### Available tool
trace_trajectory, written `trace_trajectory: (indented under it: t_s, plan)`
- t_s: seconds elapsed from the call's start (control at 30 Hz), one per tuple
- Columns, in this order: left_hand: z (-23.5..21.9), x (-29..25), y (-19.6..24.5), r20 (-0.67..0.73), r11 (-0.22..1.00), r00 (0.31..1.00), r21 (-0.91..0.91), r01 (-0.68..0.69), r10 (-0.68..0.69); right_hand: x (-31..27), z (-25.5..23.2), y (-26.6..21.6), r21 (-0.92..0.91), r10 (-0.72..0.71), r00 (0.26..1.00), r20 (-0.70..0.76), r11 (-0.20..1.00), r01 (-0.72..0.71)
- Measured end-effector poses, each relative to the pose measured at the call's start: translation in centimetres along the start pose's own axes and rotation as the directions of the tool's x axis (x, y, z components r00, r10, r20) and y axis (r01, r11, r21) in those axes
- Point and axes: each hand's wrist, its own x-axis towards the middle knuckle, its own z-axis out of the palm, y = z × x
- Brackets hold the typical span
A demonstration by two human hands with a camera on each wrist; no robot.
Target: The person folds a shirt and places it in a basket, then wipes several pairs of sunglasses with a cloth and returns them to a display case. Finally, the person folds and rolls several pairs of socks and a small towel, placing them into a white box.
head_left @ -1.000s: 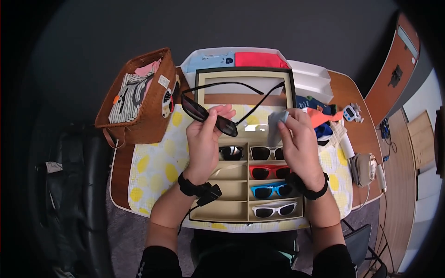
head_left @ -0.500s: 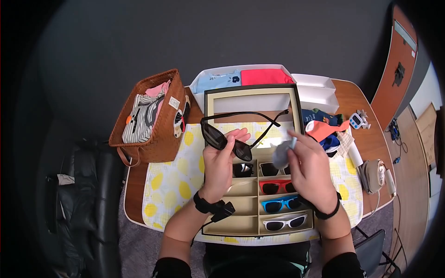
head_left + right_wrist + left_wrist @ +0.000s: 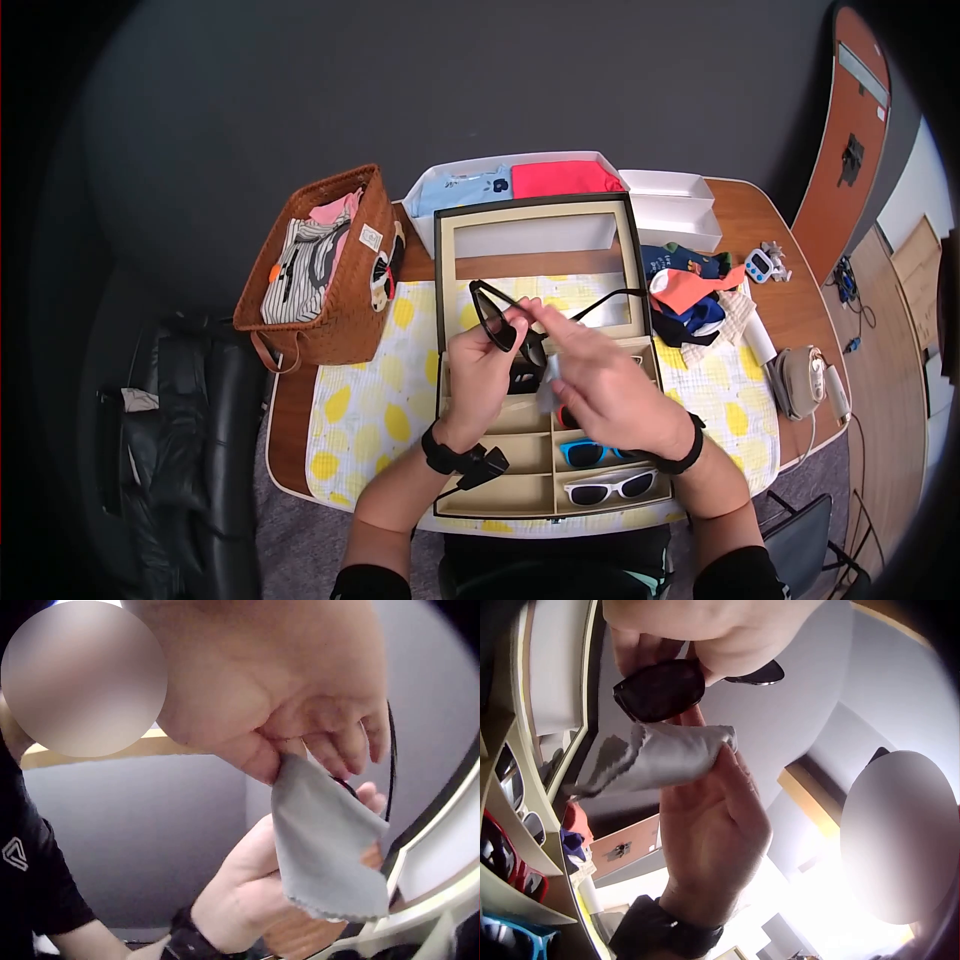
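My left hand (image 3: 478, 385) grips a pair of black sunglasses (image 3: 660, 690), held up over an eyewear case (image 3: 500, 497). In my right hand (image 3: 615, 390) a grey cleaning cloth (image 3: 326, 840) with a zigzag edge is pinched between thumb and fingers and hangs down. The right fingertips reach up to the sunglasses close to the left fingers, and one temple arm sticks out to the right behind them. Below, the case's right column holds white sunglasses (image 3: 612, 487), blue sunglasses (image 3: 585, 453) and red sunglasses (image 3: 502, 855), partly covered by my right hand in the head view.
The case's windowed lid (image 3: 540, 210) stands raised at the back. On the left sits a brown woven basket (image 3: 345, 335) of clothes. Behind are a white box (image 3: 425, 235) with folded clothes and white trays (image 3: 680, 235). Socks (image 3: 690, 290), a timer (image 3: 760, 265) and a pouch (image 3: 795, 385) lie right.
My right hand has moved left with the cloth, up to the sunglasses. The sunglasses have turned in my left hand, and the head view has shifted.
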Motion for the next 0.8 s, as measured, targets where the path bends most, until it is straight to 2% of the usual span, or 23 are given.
trace_trajectory:
  t_s: [0.07, 0.17, 0.23, 0.27, 0.3, 0.37, 0.4, 0.43, 0.5, 0.53, 0.6, 0.63, 0.7, 0.8]
  plan:
    - [-0.1, -0.1, -0.2, -0.052, 1.0, 0.999, 0.017, 0.0, 0.001, 0.2, 0.1, -0.5, 0.026, 0.002, 1.0, 0.004, 1.0, -0.002]
    - [-0.2, 0.1, 0.6, -0.04, 0.998, 0.998, -0.019, -0.058, 0.057, -0.3, -1.0, -1.2, 0.062, 0.047, 0.998, 0.035, 0.997, -0.049]
    - [-0.4, 0.3, 1.1, -0.083, 0.997, 0.996, -0.07, -0.036, 0.03, -0.9, -1.7, -1.2, 0.051, 0.338, 0.941, 0.019, 0.939, -0.339]
    - [-0.5, 0.4, 1.2, -0.086, 0.996, 0.995, -0.073, -0.056, 0.05, -1.0, -2.0, -1.0, -0.026, 0.373, 0.928, -0.008, 0.927, -0.373]
    - [-0.5, 0.4, 1.2, -0.087, 0.994, 0.994, -0.076, -0.076, 0.069, -0.9, -2.0, -0.7, -0.029, 0.373, 0.928, -0.006, 0.927, -0.373]
    - [-0.5, 0.3, 1.1, -0.072, 0.995, 0.996, -0.075, -0.066, 0.06, -0.7, -1.6, 0.3, -0.282, 0.176, 0.962, -0.21, 0.931, -0.232]
    - [-0.4, 0.2, 1.2, -0.031, 0.998, 0.998, -0.052, -0.047, 0.046, -0.5, -1.6, 0.8, -0.185, 0.18, 0.964, -0.197, 0.959, -0.217]
    - [-0.3, 0.2, 1.3, 0.008, 0.999, 1.0, -0.028, -0.029, 0.03, -0.4, -1.7, 0.8, -0.186, 0.18, 0.964, -0.197, 0.958, -0.217]
    - [0.0, 0.2, 1.2, -0.004, 0.999, 1.0, -0.034, 0.001, -0.001, -0.3, -1.7, 0.7, -0.108, 0.163, 0.977, -0.138, 0.978, -0.178]
    - [0.1, 0.2, 1.0, 0.017, 1.0, 1.0, -0.004, 0.011, -0.01, -0.3, -1.6, 0.7, -0.109, 0.164, 0.977, -0.136, 0.978, -0.18]
    - [0.2, 0.1, 0.3, 0.029, 0.999, 0.999, 0.015, 0.043, -0.044, -0.2, -1.3, 0.6, -0.075, 0.138, 0.99, -0.015, 0.987, -0.139]
    - [0.1, 0.0, 0.2, 0.031, 0.999, 0.999, 0.012, 0.044, -0.044, -0.1, -1.1, 0.6, -0.077, 0.14, 0.99, -0.014, 0.987, -0.14]
    - [-0.4, -0.1, 0.2, 0.138, 0.989, 0.981, 0.081, 0.127, -0.138, 0.0, -0.7, 0.3, -0.09, 0.043, 0.998, 0.056, 0.995, -0.038]
    - [-0.3, 0.0, 0.7, 0.21, 0.992, 0.97, 0.027, 0.121, -0.124, -0.2, -1.3, 0.3, -0.063, 0.066, 0.993, 0.094, 0.996, -0.06]
